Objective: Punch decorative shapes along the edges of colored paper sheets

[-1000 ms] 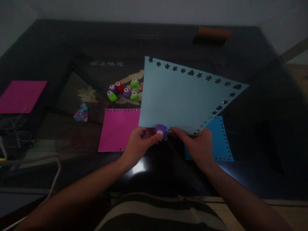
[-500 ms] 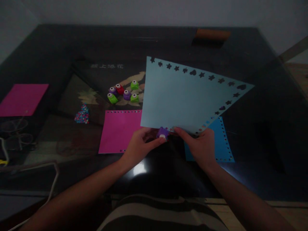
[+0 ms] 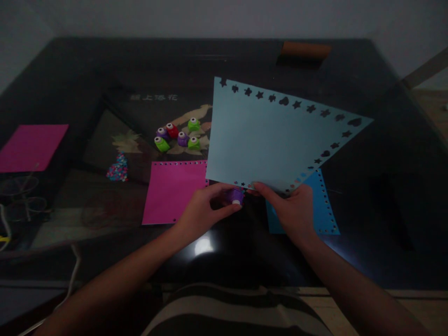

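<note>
My left hand [image 3: 199, 207] is closed around a small purple paper punch [image 3: 237, 195] with a white button, thumb at the button. The punch sits just below the near edge of a light blue paper sheet [image 3: 259, 140]; whether they touch I cannot tell. My right hand [image 3: 296, 210] pinches that edge, thumb on top and fingers mostly hidden beneath, keeping the sheet raised and tilted over the table. Star, flower and heart shaped holes run along the sheet's far and right edges, with a few along the near edge.
Several green, purple and red punches [image 3: 182, 138] stand behind a pink sheet [image 3: 171, 196] with punched edges. A darker blue punched sheet [image 3: 324, 205] lies partly under my right hand. Left are a confetti pile [image 3: 118, 169] and another pink sheet [image 3: 33, 147]. A brown roll [image 3: 306, 50] lies far back.
The punch has come off the light blue sheet's near edge, and another small hole shows there. The sheet has tipped up slightly, still in my right hand.
</note>
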`<move>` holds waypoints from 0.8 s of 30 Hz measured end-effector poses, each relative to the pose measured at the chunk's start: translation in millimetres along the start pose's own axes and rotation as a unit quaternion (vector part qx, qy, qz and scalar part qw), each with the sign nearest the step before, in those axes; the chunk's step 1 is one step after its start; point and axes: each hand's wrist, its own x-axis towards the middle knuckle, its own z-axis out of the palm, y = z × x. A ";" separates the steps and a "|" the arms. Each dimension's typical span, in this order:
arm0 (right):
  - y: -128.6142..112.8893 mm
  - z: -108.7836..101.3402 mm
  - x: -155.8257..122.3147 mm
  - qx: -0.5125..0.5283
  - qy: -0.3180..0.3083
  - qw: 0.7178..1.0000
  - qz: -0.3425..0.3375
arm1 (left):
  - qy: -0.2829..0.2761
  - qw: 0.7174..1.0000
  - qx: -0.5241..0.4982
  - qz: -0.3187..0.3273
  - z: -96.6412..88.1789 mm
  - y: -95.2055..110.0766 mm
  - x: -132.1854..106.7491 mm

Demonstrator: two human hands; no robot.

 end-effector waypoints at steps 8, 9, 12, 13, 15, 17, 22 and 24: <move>1.0 -0.1 0.6 0.003 -0.001 1.000 0.004 | -0.017 0.985 0.152 0.078 -2.4 -2.8 -2.4; 1.2 -0.3 0.7 0.003 0.000 1.000 0.004 | -0.015 0.982 0.165 0.088 -2.9 -3.3 -2.5; 2.1 -0.9 0.8 0.004 -0.002 1.000 0.001 | 0.000 0.972 0.202 0.117 -4.6 -4.7 -1.7; 2.3 -1.0 0.8 0.005 -0.004 1.000 0.001 | 0.005 0.968 0.215 0.127 -5.0 -5.1 -1.4; 2.3 -0.8 0.6 0.011 -0.006 1.000 0.003 | 0.010 0.961 0.237 0.143 -5.6 -6.0 -0.9; 1.9 -0.3 0.5 0.024 -0.004 1.000 0.010 | 0.005 0.956 0.252 0.149 -5.7 -6.5 -1.1; 0.5 0.1 0.8 0.043 0.002 0.999 0.015 | -0.011 0.950 0.278 0.144 -5.9 -6.7 -3.4; 0.1 -0.3 1.2 0.042 0.003 0.999 0.008 | -0.008 0.947 0.284 0.148 -6.1 -6.9 -3.9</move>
